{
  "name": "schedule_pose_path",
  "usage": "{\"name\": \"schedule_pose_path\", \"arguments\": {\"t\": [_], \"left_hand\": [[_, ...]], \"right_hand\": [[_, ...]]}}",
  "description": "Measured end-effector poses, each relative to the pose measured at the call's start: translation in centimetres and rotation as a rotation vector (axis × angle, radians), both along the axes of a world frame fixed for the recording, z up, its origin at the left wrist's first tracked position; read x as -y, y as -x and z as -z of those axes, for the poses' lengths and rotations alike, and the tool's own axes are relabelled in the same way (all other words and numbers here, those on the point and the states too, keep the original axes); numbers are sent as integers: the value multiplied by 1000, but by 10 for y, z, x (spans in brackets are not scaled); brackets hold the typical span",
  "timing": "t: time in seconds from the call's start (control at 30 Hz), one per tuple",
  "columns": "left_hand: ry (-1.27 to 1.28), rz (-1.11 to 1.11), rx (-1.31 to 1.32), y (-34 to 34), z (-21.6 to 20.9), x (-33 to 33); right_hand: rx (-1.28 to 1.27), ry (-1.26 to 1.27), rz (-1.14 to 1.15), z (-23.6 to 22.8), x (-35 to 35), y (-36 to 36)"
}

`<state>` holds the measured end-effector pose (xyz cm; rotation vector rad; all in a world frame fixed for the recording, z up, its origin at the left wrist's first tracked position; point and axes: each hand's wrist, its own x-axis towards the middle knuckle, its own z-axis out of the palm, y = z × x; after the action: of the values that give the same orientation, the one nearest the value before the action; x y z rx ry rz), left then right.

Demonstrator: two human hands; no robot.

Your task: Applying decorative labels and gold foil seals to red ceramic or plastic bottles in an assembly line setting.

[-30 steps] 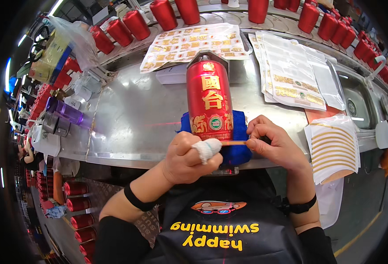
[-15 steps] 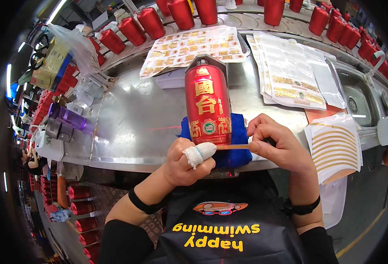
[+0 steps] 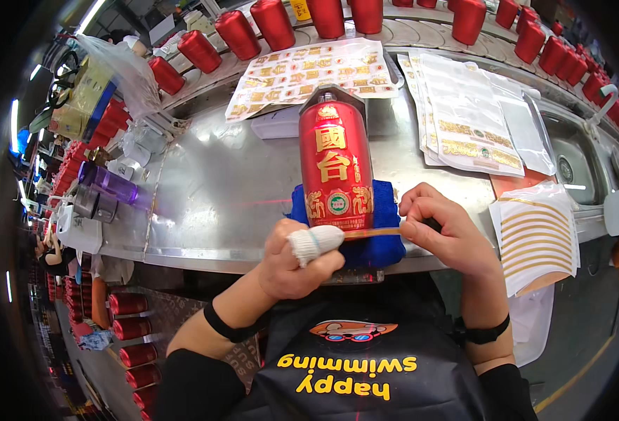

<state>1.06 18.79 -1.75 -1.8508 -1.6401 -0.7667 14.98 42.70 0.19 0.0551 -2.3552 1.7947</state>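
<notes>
A red bottle [image 3: 336, 151] with gold markings lies on a blue cloth [image 3: 386, 242] at the table's front edge, its neck pointing away from me. Across its base end runs a narrow gold strip [image 3: 374, 232], stretched between my two hands. My left hand [image 3: 299, 263], with a white finger cot [image 3: 316, 244] on one finger, is closed at the strip's left end, close to the bottle. The right end is pinched between thumb and finger of my right hand [image 3: 439, 228], beside the cloth. Part of the left fingers' grip is hidden by the finger cot.
A gold-printed sticker sheet [image 3: 309, 74] lies beyond the bottle. On the right are stacked label sheets [image 3: 464, 116], a sheet of curved gold strips [image 3: 536, 235] and a sink [image 3: 569, 165]. Red bottles [image 3: 274, 24] stand along a conveyor [image 3: 407, 24] at the back. Left lies a purple cup [image 3: 109, 184].
Several red bottles on the conveyor at the back have shifted. Both hands hold the strip much as before; the view has moved slightly.
</notes>
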Motion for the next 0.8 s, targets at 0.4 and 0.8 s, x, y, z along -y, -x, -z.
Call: {"name": "schedule_pose_path", "arguments": {"t": [0.4,0.8], "left_hand": [[-5,-12,-29,-7,-3,-4],[4,37,-52,-5,-4,-17]], "right_hand": [[78,51,-4,7,-3,-3],[29,57,-27,9,-2,-2]]}}
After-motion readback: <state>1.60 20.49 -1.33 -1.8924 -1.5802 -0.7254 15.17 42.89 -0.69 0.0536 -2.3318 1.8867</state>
